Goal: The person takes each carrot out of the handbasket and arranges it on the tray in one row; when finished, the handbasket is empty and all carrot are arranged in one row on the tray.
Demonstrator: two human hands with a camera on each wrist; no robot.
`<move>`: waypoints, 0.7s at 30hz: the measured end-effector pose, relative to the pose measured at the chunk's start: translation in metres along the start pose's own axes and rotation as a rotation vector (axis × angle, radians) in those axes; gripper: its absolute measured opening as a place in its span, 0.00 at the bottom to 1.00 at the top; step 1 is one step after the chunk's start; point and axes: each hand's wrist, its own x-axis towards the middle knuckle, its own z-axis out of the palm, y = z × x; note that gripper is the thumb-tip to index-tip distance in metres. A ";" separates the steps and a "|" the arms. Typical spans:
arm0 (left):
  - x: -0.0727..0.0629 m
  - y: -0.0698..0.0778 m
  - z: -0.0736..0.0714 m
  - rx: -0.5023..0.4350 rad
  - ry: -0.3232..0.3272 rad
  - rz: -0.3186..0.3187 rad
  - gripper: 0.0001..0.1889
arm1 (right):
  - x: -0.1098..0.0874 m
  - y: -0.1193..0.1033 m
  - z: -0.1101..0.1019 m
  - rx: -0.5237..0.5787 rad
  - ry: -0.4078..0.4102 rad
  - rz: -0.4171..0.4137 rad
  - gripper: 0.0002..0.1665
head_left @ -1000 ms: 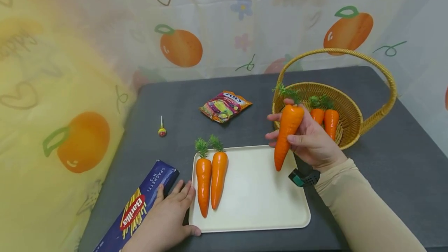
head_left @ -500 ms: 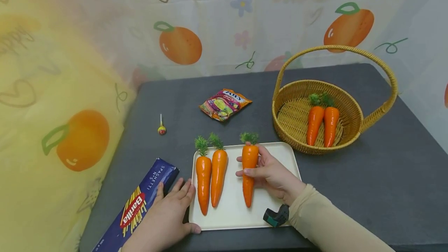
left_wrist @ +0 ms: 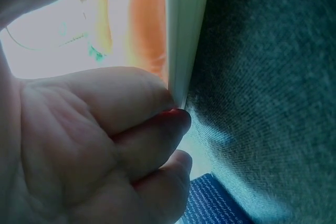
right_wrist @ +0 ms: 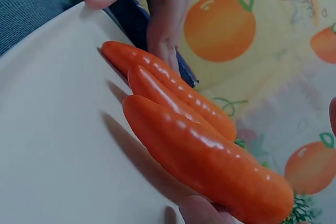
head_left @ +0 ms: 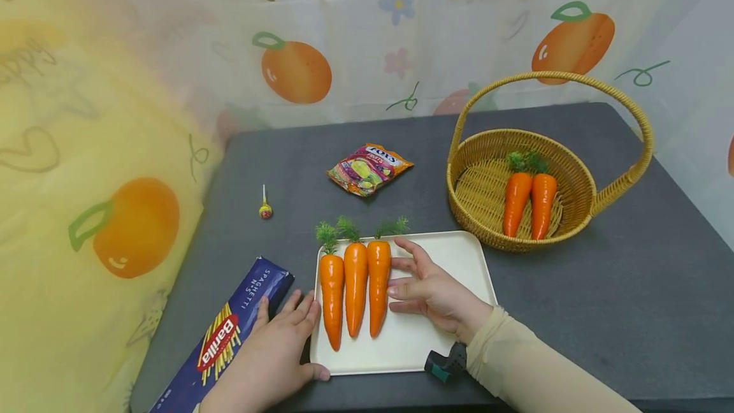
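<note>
Three orange carrots with green tops lie side by side at the left of a cream tray (head_left: 436,349). My right hand (head_left: 438,292) is just right of the rightmost carrot (head_left: 379,289), fingers loosely bent and spread, fingertips at its side. In the right wrist view a fingertip (right_wrist: 199,211) is against or very near this carrot (right_wrist: 210,161); I cannot tell if it touches. The middle carrot (head_left: 355,289) and left carrot (head_left: 331,301) lie beyond. My left hand (head_left: 272,349) rests at the tray's left edge, fingers extended, thumb at the near corner.
A wicker basket (head_left: 476,225) with a tall handle holds two carrots (head_left: 517,204) at the back right. A blue spaghetti box (head_left: 229,336) lies beside my left hand. Farther back are a lollipop (head_left: 265,210) and a candy bag (head_left: 369,169), on the dark table (head_left: 602,285).
My right hand has carried a carrot from above the basket's front leftward onto the tray, set it beside the other two, and loosened its fingers. My left hand has stayed in place.
</note>
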 end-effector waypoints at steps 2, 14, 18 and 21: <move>0.001 0.000 0.000 0.003 -0.006 -0.002 0.60 | -0.001 0.000 0.001 -0.006 0.001 0.001 0.61; 0.006 0.001 -0.001 0.002 -0.035 -0.024 0.61 | -0.021 -0.015 -0.011 -0.036 -0.127 -0.021 0.42; 0.005 0.001 -0.001 0.001 -0.030 -0.025 0.61 | -0.033 -0.029 -0.016 -0.013 -0.303 -0.015 0.33; 0.004 0.001 -0.001 0.001 -0.027 -0.020 0.60 | -0.047 -0.047 -0.028 0.084 -0.397 -0.088 0.26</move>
